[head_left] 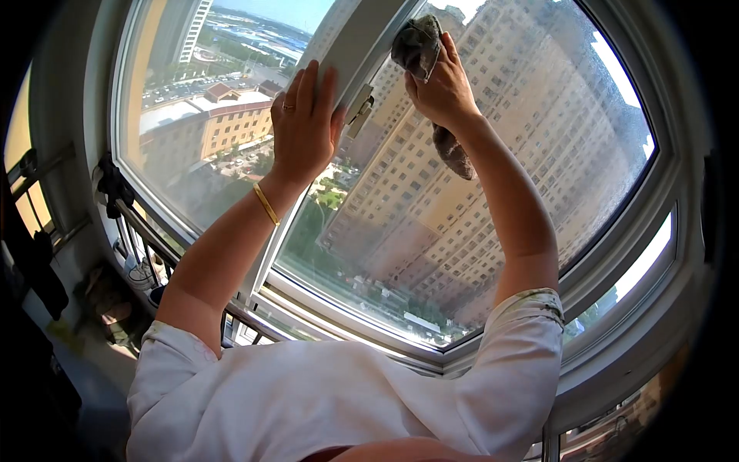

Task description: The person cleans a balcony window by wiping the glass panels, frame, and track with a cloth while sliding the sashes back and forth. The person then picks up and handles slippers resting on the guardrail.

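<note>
A dark, crumpled cleaning rag [418, 48] is in my right hand [446, 86], up against the window pane [531, 146] near its upper left. More of the rag hangs below my wrist. The pane looks hazy, with specks toward its right side. My left hand [306, 119] rests with its fingers stretched up along the white window frame [342, 58], holding nothing. Just right of that hand is the window latch [360, 111]. A ring and a gold bracelet [266, 204] show on my left hand and wrist.
Another glass pane [223, 100] lies left of the frame. Low on the left are a metal railing [146, 223], shoes [142, 271] and dark hanging items [115, 185]. A window sill with tracks [323, 316] runs below. Tall buildings stand outside.
</note>
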`<action>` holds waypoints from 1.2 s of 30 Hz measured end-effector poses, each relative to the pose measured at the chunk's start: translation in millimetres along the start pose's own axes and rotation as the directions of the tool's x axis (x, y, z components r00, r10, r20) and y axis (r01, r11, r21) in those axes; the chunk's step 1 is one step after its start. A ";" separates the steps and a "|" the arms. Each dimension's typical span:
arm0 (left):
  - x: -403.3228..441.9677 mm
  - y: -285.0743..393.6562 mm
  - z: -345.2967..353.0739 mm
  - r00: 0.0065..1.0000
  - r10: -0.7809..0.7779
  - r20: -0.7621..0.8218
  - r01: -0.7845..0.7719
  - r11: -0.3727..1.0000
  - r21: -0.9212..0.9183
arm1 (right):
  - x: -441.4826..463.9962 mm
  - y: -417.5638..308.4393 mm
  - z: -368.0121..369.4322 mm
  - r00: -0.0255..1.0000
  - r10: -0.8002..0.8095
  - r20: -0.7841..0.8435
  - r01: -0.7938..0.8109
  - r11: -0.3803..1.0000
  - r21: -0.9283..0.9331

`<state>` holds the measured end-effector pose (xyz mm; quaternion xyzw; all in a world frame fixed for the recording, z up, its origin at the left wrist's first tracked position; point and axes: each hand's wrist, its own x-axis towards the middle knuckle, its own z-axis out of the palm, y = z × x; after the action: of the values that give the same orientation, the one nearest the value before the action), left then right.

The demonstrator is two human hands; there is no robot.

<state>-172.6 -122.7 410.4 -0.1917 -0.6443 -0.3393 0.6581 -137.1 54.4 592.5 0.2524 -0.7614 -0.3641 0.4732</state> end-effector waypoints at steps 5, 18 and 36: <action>1.8 0.6 2.9 0.999 -0.015 -0.032 0.014 1.000 -0.015 | -93.4 -18.2 -25.3 0.966 -0.170 0.196 0.156 0.984 0.086; -1.3 -3.1 6.6 0.997 0.043 -0.059 -0.042 0.999 0.024 | 47.1 82.6 -59.1 0.808 0.297 -0.509 -0.386 0.919 -0.076; -3.3 -4.8 13.3 0.998 0.048 -0.032 -0.046 0.998 0.051 | -91.8 -74.9 9.7 0.988 0.023 -0.151 -0.002 0.990 0.138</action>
<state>-185.3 -116.2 407.6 -0.1845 -0.6369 -0.3108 0.6810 -103.9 78.8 481.0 0.3064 -0.7479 -0.2875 0.5139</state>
